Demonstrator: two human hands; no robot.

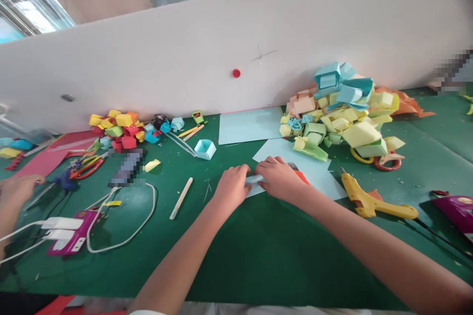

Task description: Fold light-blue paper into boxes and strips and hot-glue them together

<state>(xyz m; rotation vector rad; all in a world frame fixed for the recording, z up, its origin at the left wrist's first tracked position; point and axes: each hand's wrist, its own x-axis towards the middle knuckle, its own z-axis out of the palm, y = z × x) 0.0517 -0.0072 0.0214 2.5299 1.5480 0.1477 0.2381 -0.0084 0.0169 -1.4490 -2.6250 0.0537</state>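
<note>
My left hand (232,183) and my right hand (280,180) are close together at the middle of the table, fingers curled down. Between them is a small light blue paper piece (254,180), pinched at its two ends. Beneath and behind my right hand lie light blue paper sheets (320,177). An orange-red object (302,177) with a dark part shows beyond my right wrist; its kind is hidden. Farther back, a larger light blue sheet (249,127) lies flat against the partition, and a small open light blue paper box (205,149) stands left of it.
A yellow glue gun (369,199) lies at right, below a heap of folded paper pieces (343,113). On the left are small colored paper cubes (121,130), scissors (88,167), a phone (127,167), a cabled power strip (72,234), a glue stick (181,199) and another person's hand (16,191).
</note>
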